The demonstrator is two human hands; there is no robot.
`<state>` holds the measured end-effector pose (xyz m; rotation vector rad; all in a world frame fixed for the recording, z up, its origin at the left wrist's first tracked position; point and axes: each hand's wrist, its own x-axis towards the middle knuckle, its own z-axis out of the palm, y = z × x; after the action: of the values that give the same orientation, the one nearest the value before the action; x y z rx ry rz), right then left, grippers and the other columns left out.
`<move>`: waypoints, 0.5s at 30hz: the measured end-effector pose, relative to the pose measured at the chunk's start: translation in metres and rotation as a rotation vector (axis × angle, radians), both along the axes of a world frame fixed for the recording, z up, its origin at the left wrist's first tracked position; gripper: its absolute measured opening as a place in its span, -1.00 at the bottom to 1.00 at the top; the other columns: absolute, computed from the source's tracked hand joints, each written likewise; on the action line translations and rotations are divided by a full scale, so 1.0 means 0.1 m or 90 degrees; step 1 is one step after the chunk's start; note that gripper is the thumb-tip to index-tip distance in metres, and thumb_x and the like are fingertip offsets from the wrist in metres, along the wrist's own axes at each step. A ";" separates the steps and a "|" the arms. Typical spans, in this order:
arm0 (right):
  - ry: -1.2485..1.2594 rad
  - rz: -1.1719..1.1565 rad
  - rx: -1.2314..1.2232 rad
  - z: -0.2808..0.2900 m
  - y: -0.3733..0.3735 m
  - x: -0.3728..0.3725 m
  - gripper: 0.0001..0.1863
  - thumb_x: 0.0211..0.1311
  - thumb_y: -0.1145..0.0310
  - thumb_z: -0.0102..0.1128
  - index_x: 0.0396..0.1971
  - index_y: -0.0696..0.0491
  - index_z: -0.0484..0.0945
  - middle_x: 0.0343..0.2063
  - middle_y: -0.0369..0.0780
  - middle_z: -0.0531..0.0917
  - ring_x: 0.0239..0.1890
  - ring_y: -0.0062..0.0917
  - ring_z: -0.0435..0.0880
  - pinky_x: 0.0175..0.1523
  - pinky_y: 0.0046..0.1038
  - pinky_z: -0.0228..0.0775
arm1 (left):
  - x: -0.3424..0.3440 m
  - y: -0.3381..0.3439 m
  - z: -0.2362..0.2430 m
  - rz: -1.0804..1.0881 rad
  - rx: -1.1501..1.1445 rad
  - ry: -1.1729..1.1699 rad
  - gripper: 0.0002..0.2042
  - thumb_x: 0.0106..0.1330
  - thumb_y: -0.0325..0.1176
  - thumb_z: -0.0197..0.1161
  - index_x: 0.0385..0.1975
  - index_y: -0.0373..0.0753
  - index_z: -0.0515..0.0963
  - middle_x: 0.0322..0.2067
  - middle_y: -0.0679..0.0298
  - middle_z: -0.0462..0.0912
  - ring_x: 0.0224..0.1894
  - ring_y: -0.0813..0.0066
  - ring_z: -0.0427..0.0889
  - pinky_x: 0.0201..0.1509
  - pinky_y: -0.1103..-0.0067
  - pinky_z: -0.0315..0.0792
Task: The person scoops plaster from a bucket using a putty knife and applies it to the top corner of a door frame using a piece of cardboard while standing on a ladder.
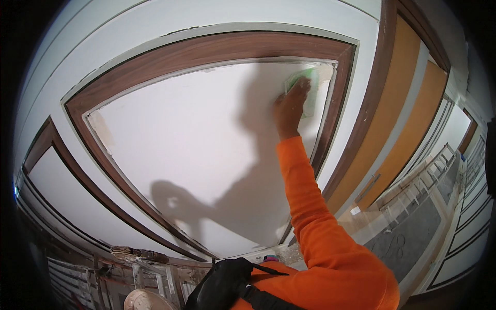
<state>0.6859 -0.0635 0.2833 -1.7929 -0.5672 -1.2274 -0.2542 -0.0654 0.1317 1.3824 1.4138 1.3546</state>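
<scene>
My right hand [293,105], at the end of a raised orange sleeve, reaches to the upper right corner of a white wall panel [181,129]. Its fingers are closed on a pale green sheet [310,107], which lies against the panel; the exact kind of sheet is too unclear to name. A brown wood-grain frame [206,47] surrounds the panel. Beige patches mark the panel's upper corners, and grey edging runs along the inside of the frame. My shadow falls across the white surface. My left hand does not show.
To the right stands an orange-brown door [395,150] with a grey stripe and a handle. Beyond it, a ladder [434,168] is near a grey floor mat [398,243]. At lower left are a metal stand [170,279] and a round beige object [147,300]. A black strapped bag [222,284] lies against me.
</scene>
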 end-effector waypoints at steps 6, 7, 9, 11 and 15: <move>0.013 0.289 0.006 -0.35 -0.53 -0.67 -0.34 0.17 0.57 -0.07 0.36 0.22 0.19 0.22 0.13 0.44 0.24 -0.05 0.47 0.32 -0.22 0.33 | -0.09 -0.09 -0.03 0.009 0.011 0.012 -0.47 0.40 -0.04 0.16 0.25 -0.19 0.28 0.18 0.04 0.33 0.21 0.13 0.22 0.29 0.18 0.12; 0.071 0.354 0.027 -0.33 -0.69 -0.72 -0.36 0.18 0.57 -0.10 0.34 0.20 0.24 0.16 0.11 0.51 0.18 -0.08 0.56 0.26 -0.24 0.40 | -0.10 -0.10 -0.03 0.009 0.013 0.015 -0.47 0.40 -0.04 0.16 0.24 -0.19 0.28 0.18 0.04 0.33 0.21 0.13 0.22 0.28 0.18 0.13; 0.275 0.321 0.144 -0.33 -0.98 -0.58 -0.49 0.21 0.52 -0.07 0.20 0.17 0.42 -0.05 0.00 0.67 -0.12 -0.19 0.72 0.01 -0.26 0.52 | -0.15 -0.15 -0.03 0.014 0.017 0.020 -0.48 0.40 -0.04 0.16 0.23 -0.19 0.29 0.17 0.04 0.34 0.20 0.14 0.23 0.28 0.18 0.13; 0.345 0.573 0.426 -0.29 -1.24 -0.27 -0.59 0.23 0.51 -0.07 0.09 0.23 0.46 -0.11 -0.13 0.63 -0.11 -0.34 0.66 0.04 -0.34 0.50 | -0.18 -0.14 -0.05 0.017 0.023 0.020 -0.48 0.40 -0.05 0.16 0.22 -0.20 0.29 0.16 0.04 0.34 0.19 0.14 0.24 0.27 0.19 0.14; 0.364 0.683 0.607 -0.01 -1.42 -0.07 -0.64 0.27 0.49 -0.07 0.03 0.23 0.47 -0.14 -0.19 0.60 -0.12 -0.41 0.62 0.03 -0.40 0.46 | -0.20 -0.15 -0.11 0.025 0.029 0.020 -0.50 0.40 -0.06 0.16 0.21 -0.21 0.30 0.15 0.05 0.35 0.17 0.15 0.25 0.25 0.20 0.16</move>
<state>0.6788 -0.2050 0.2819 -0.7108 -0.3863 -0.1132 -0.2743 -0.0799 0.1204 1.4183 1.4453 1.4041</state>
